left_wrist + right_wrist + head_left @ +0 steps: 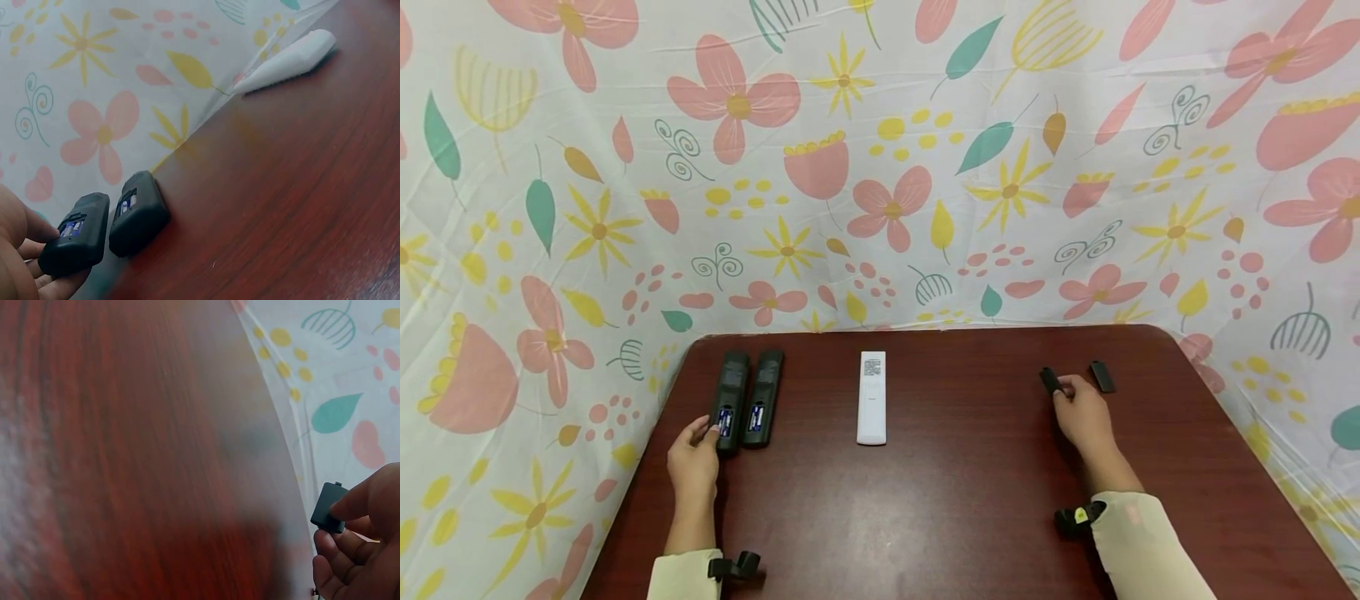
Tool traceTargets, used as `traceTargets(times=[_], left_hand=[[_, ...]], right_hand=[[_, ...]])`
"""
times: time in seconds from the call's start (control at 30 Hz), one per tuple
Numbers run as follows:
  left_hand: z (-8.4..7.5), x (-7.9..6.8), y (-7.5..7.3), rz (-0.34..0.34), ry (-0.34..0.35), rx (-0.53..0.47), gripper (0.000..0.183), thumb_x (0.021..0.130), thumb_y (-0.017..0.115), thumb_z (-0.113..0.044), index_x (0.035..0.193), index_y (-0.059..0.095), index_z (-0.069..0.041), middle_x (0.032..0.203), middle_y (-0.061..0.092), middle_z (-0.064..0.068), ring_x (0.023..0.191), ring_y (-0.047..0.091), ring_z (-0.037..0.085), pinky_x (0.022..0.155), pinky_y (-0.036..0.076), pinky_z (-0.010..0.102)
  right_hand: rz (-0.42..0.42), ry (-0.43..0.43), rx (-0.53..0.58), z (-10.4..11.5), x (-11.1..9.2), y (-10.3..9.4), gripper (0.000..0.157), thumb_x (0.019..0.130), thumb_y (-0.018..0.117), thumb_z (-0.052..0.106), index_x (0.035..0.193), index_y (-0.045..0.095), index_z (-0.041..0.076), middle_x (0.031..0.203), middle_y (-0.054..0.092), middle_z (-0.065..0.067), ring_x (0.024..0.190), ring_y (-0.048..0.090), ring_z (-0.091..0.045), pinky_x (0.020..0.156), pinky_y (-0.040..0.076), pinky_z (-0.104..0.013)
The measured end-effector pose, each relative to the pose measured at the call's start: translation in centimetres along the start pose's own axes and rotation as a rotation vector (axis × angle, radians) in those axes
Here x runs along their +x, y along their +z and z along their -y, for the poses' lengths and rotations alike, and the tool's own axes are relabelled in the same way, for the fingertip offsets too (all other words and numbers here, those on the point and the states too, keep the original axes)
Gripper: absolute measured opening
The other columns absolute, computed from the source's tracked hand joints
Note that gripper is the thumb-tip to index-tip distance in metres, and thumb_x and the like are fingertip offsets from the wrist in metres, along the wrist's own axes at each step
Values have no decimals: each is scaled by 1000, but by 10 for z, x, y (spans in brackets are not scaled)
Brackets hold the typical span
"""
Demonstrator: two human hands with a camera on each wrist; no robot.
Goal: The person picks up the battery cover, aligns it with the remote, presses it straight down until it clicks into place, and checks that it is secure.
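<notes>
Two black remote controls lie side by side at the table's left, their battery bays uncovered with blue batteries inside. My left hand [694,458] grips the lower end of the outer remote [731,400]; in the left wrist view the thumb lies by its batteries [72,229] and fingers go beneath it. Just right of it is the second black remote [763,400], untouched. Over at the right, my right hand [1084,414] pinches a small black battery cover [329,507] between thumb and fingers. Another black battery cover [1102,377] lies on the table just beyond that hand.
A white remote control [872,400] lies face down near the middle of the brown table [955,500]. Behind the table and along both sides hangs a flower-printed cloth [880,275]. Black wrist straps with cameras [735,567] sit at both cuffs.
</notes>
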State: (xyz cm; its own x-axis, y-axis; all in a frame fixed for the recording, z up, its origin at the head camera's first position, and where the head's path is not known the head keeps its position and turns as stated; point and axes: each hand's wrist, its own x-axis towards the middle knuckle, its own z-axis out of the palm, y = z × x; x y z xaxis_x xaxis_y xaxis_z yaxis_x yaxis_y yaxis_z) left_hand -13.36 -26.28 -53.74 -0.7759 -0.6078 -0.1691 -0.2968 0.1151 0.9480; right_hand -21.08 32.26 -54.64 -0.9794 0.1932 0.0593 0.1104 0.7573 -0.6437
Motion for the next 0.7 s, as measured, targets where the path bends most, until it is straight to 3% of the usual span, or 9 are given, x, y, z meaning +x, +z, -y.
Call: traceTargets(times=[0.17, 0.4, 0.7], left_hand=[[-3, -3, 2, 4, -9, -34, 41, 102, 55, -10, 142, 55, -1, 143, 54, 23, 133, 46, 34, 108, 37, 43], [-6, -7, 8, -17, 14, -52, 40, 102, 57, -12, 141, 57, -2, 141, 57, 21, 126, 49, 27, 87, 38, 19], [-7, -13, 17, 27, 15, -68, 40, 101, 58, -14, 141, 58, -4, 140, 56, 18, 123, 47, 23, 80, 39, 11]], right_hand=[[4, -2, 16, 4, -4, 2, 35, 103, 49, 16, 133, 56, -2, 119, 64, -30, 103, 62, -44, 85, 48, -54], [7, -9, 44, 7, -6, 5, 35, 104, 50, 15, 133, 56, -2, 120, 64, -29, 105, 62, -43, 87, 48, -53], [-3, -37, 41, 12, -8, 9, 30, 103, 52, 16, 128, 59, 0, 116, 66, -26, 102, 63, -40, 84, 47, -50]])
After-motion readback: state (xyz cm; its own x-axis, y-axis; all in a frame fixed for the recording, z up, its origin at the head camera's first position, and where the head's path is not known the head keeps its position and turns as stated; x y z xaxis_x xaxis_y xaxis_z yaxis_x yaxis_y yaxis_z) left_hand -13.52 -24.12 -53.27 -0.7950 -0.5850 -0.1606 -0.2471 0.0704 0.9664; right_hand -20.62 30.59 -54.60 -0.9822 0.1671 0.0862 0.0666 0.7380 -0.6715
